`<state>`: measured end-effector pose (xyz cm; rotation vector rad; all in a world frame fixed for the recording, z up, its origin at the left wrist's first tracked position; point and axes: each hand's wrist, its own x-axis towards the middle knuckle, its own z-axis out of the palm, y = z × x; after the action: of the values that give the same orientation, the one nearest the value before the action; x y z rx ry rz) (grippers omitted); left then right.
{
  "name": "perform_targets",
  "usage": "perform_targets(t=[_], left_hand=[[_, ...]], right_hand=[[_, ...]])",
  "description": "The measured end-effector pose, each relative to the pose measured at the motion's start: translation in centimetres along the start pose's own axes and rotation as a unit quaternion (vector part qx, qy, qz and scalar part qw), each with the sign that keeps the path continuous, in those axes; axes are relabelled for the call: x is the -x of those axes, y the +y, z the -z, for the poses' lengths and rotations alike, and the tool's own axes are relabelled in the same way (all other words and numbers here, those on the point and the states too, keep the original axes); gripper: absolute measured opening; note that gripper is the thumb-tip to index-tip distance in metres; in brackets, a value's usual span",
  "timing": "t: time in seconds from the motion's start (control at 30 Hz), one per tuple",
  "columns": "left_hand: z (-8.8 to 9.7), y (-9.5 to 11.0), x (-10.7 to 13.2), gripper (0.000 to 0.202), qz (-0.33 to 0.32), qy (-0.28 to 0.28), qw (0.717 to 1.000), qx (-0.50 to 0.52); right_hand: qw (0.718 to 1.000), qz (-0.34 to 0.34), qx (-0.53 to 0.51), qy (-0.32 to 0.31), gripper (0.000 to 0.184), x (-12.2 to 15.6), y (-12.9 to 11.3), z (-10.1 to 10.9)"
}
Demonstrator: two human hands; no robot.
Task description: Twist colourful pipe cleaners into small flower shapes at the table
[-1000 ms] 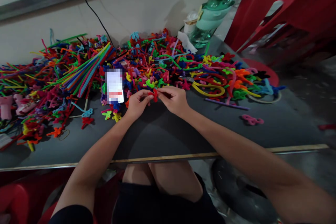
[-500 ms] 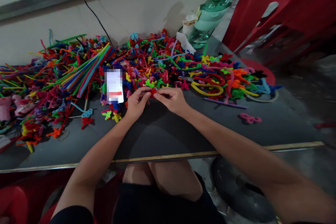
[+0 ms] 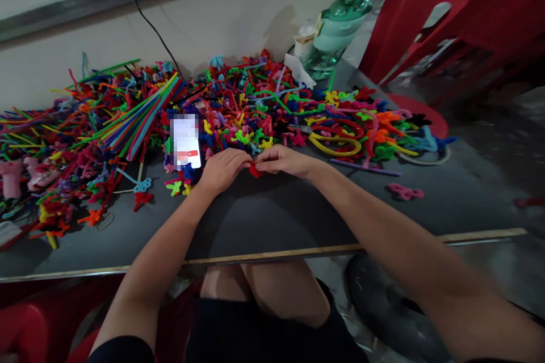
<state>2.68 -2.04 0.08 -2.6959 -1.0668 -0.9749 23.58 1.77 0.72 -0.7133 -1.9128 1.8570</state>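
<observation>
Between my two hands is a small red pipe-cleaner piece (image 3: pixel 255 170), held just above the dark table near its middle. My left hand (image 3: pixel 225 169) pinches it from the left, its fingers pressed together and bent over. From the right, my right hand (image 3: pixel 284 161) grips the same piece between thumb and forefinger. My fingers cover much of it, so its full shape is hidden. Right behind the hands lies a heap of pipe-cleaner shapes (image 3: pixel 238 119). A lit phone (image 3: pixel 193 142) rests against the heap, left of my left hand.
A bundle of straight pipe cleaners (image 3: pixel 147 113) lies left of the phone. Yellow-handled scissors (image 3: pixel 336 146) sit to the right. A pink looped piece (image 3: pixel 404 191) lies alone farther right. A green bottle (image 3: pixel 336 39) stands at the back, beside red chairs (image 3: pixel 404 17).
Both hands have come slightly nearer to me with the red piece. The left hand has turned so its back faces up, and the right hand's fingers have closed in more.
</observation>
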Motion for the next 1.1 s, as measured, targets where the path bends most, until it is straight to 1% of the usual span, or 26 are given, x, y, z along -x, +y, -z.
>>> perform_targets(t=[0.1,0.17,0.27,0.37,0.47,0.57,0.67,0.73,0.8,0.87,0.9,0.93,0.97,1.03,1.1], left_hand=[[0.1,0.5,-0.2,0.033,-0.006,-0.019,1.0,0.008],[0.1,0.7,-0.3,0.032,-0.008,-0.024,1.0,0.015],[0.0,0.5,-0.1,0.026,-0.016,-0.008,0.999,0.027],[-0.1,0.3,0.0,0.021,-0.035,0.018,0.998,0.05],[-0.1,0.1,0.2,0.021,-0.042,0.015,0.997,0.068],[0.1,-0.1,0.2,0.021,-0.036,-0.009,0.997,0.074],[0.2,-0.2,0.2,0.019,-0.019,-0.006,0.994,0.103],[0.3,0.0,0.1,0.019,-0.007,-0.012,0.993,0.12],[0.3,0.3,0.0,0.019,0.003,-0.035,0.994,0.105],[0.4,0.7,-0.1,0.019,0.023,-0.052,0.996,0.063],[0.4,0.9,-0.2,0.019,0.042,-0.057,0.997,0.043],[0.4,1.2,-0.2,0.019,0.069,-0.059,0.995,0.03],[0.4,1.5,-0.3,0.019,0.104,-0.057,0.993,0.026],[0.1,2.1,-0.5,0.018,0.197,-0.044,0.978,0.046],[-0.2,2.6,-0.8,0.019,0.302,-0.021,0.948,0.099]], right_hand=[[1.0,-0.001,-0.015,-0.019,0.032,0.1,0.1,0.2],[0.999,-0.004,-0.044,-0.022,0.034,0.2,0.2,0.3],[0.997,-0.009,-0.074,-0.02,0.035,0.2,0.5,0.5],[0.997,-0.009,-0.066,-0.039,0.035,0.2,0.5,0.5],[0.998,-0.003,-0.038,-0.052,0.035,0.2,0.3,0.5],[0.999,0.003,0.001,-0.046,0.034,0.3,0.0,0.6],[0.997,0.013,0.061,-0.037,0.031,0.4,-0.1,0.9],[0.994,0.023,0.106,-0.021,0.029,0.5,-0.1,0.9],[0.986,0.029,0.161,0.014,0.028,0.5,-0.1,0.7],[0.967,0.044,0.237,0.078,0.024,0.5,0.0,0.1],[0.95,0.059,0.284,0.117,0.021,0.5,0.1,-0.3],[0.926,0.078,0.336,0.155,0.018,0.5,0.1,-0.7],[0.897,0.098,0.387,0.188,0.015,0.5,0.2,-1.1],[0.839,0.13,0.477,0.229,0.015,0.6,0.3,-1.9],[0.793,0.15,0.536,0.247,0.019,0.6,0.3,-2.5]])
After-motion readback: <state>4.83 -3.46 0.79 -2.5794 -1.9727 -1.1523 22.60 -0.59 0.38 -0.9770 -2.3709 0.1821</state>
